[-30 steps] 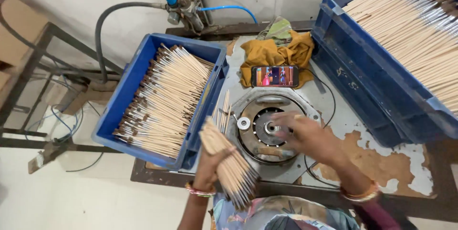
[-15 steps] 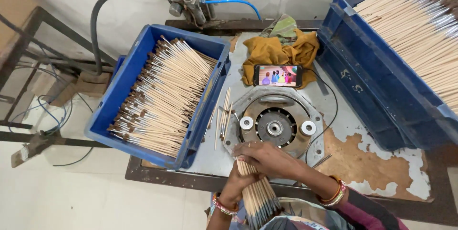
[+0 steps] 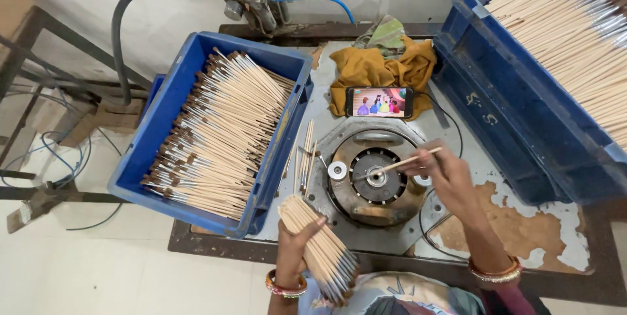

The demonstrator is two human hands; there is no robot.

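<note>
The left hand [image 3: 295, 244] is wrapped tight around a thick bundle of pale wooden sticks with metal-capped ends [image 3: 321, 244], thumb laid across the top, fingers curled under; the bundle slants from the hand down toward the person's lap, its silvery tips fanned at the lower end. The right hand [image 3: 447, 174] pinches a single thin pale wooden stick [image 3: 401, 163] between thumb and fingertips, closed on its upper end, while the stick's lower end points into the small central hole of a round, dull grey metal machine disc [image 3: 377, 181] set in the worn metal table [image 3: 516, 230]. A few loose sticks lie just left of the disc. Further left sits a blue plastic crate [image 3: 171, 106] packed with finished sticks, brown-tipped ends toward its left wall. A second, larger blue crate [image 3: 503, 103] of plain sticks stands at the right. Behind the disc, a phone with a lit screen [image 3: 379, 102] leans on a crumpled mustard-yellow cloth [image 3: 372, 67].
</note>
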